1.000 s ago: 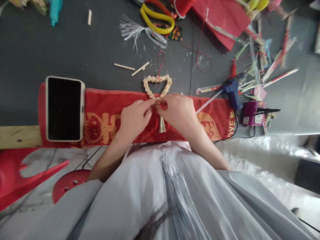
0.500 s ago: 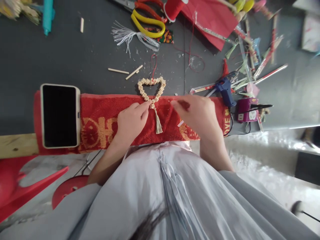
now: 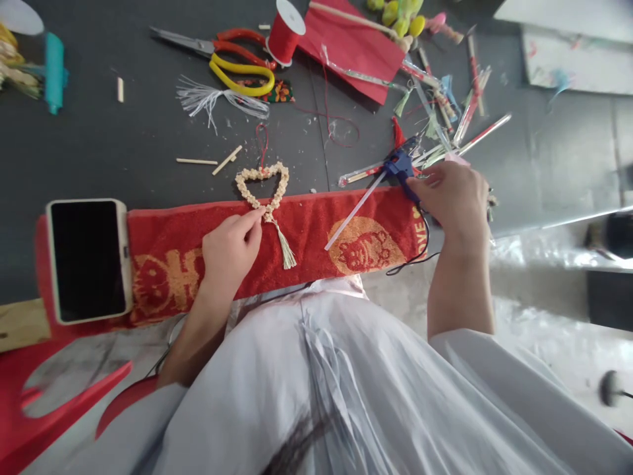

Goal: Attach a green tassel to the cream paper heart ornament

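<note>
A heart-shaped ornament of small cream beads or knots (image 3: pixel 283 187), with a red loop on top and a pale tassel (image 3: pixel 287 249), lies across the far edge of the red towel (image 3: pixel 309 227). At the heart's lower point, my left hand (image 3: pixel 231 247) pinches it between closed thumb and fingers. On the right, my right hand (image 3: pixel 457 194) has its fingers closed at the handle of a blue glue gun (image 3: pixel 399 166). A long translucent glue stick (image 3: pixel 353 214) sticks out of the gun's back over the towel. The right palm and some fingertips are hidden.
A tablet (image 3: pixel 89 260) lies on the towel's left end. Beyond are scissors (image 3: pixel 242 69), a red thread spool (image 3: pixel 284 36), white strings (image 3: pixel 217 99), short sticks (image 3: pixel 196 161) and red paper (image 3: pixel 351 49). Wrapped sticks (image 3: pixel 472 99) crowd the right; a black cord (image 3: pixel 413 262) trails off the towel.
My right hand has moved right, from above the towel to the glue gun's handle. My left hand stays at the heart's lower point. The whole view has shifted.
</note>
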Demonstrator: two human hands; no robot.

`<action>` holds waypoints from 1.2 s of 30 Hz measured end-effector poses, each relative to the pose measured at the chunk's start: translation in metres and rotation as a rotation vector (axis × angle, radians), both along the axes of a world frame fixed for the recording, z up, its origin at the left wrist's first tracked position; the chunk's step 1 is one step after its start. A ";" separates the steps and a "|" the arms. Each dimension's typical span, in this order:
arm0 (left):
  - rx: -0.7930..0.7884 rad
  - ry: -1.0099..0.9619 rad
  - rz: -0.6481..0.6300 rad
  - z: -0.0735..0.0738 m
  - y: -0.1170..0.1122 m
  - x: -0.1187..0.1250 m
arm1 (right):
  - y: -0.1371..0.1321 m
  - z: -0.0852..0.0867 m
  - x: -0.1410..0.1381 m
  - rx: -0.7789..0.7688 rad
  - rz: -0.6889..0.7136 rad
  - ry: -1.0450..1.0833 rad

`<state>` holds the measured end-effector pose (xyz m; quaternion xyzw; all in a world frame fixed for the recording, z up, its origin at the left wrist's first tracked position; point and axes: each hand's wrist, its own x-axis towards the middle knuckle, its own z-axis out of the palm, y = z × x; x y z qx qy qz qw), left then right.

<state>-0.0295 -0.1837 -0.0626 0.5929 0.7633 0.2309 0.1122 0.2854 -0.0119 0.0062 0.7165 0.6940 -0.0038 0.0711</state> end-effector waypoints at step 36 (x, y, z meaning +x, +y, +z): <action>0.109 -0.078 0.094 0.001 0.001 0.000 | 0.007 -0.029 0.027 0.174 -0.003 0.639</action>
